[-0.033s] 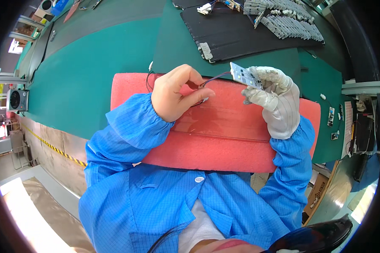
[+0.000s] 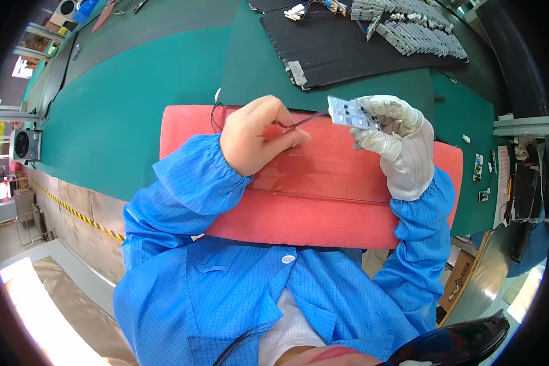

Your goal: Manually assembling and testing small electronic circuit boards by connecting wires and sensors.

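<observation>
A small white circuit board (image 2: 348, 114) with dark and pale components is pinched by its right end in my gloved right hand (image 2: 402, 137). From the board's left end a thin dark cable (image 2: 312, 119) runs to my bare left hand (image 2: 256, 135), whose thumb and forefinger close on it. Both hands are above a pink foam pad (image 2: 311, 226) with a clear sheet (image 2: 341, 177) over its middle. Behind the left hand, a dark wire (image 2: 213, 113) with a white connector (image 2: 217, 95) pokes out past the pad's far edge.
Beyond the pad, a black board (image 2: 323, 61) carries rows of grey-white strips (image 2: 424, 39) and loose wired parts. Small circuit boards (image 2: 478, 168) lie on the green mat (image 2: 165, 70) at the right. A small speaker-like box (image 2: 25, 144) stands far left.
The circuit board has turned a little and shifted slightly left, its face showing more flatly. The cable between the hands lies lower. Both hands stay nearly in place.
</observation>
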Demonstrator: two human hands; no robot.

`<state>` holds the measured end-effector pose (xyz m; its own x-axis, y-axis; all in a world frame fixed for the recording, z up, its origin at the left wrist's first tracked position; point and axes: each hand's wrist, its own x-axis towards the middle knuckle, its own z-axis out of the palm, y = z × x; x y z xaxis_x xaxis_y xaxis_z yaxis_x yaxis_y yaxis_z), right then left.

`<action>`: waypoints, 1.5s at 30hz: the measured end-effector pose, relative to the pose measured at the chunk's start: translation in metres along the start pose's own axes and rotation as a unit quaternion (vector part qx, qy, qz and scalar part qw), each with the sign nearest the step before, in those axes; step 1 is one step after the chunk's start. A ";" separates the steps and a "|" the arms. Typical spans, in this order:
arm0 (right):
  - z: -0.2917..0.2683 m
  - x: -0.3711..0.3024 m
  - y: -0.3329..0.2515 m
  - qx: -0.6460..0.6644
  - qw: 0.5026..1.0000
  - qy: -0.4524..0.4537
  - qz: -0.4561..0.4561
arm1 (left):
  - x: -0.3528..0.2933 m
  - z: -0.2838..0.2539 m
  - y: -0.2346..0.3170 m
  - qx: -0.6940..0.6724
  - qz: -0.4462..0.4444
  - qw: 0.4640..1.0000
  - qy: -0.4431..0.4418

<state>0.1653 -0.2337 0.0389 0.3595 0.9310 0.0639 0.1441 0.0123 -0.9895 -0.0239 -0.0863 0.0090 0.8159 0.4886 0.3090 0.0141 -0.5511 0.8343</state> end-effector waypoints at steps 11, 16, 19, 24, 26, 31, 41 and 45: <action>-0.016 0.003 0.017 -0.127 0.989 0.072 -0.035 | 0.008 -0.001 -0.002 0.094 0.126 0.987 0.025; -0.020 0.005 0.022 -0.010 0.995 0.029 0.097 | 0.011 0.002 -0.002 0.079 0.107 0.991 0.008; -0.015 0.007 0.008 -0.019 0.986 0.052 0.155 | 0.009 0.001 -0.004 0.087 0.125 0.988 0.007; -0.013 0.002 0.011 -0.026 0.984 0.067 0.165 | 0.004 -0.002 -0.001 0.060 0.129 0.990 0.025; -0.011 0.003 0.012 -0.034 0.986 0.076 0.145 | 0.003 -0.007 -0.004 0.044 0.130 0.990 0.040; -0.009 0.011 0.014 -0.010 0.988 0.058 0.141 | 0.013 -0.017 -0.007 0.094 0.126 0.988 0.005; -0.019 0.012 0.005 0.075 0.989 0.030 0.127 | 0.017 -0.011 0.000 -0.146 -0.006 0.987 0.067; -0.022 0.006 0.002 0.109 0.976 -0.001 0.187 | 0.066 -0.060 -0.050 -0.220 -0.012 0.970 0.099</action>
<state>0.1882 -0.2366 0.0403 0.3482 0.8854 -0.3078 -0.1963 -0.2522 -0.9476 -0.0052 0.0144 0.0148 0.6904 0.6427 0.3319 -0.2521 -0.2162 0.9432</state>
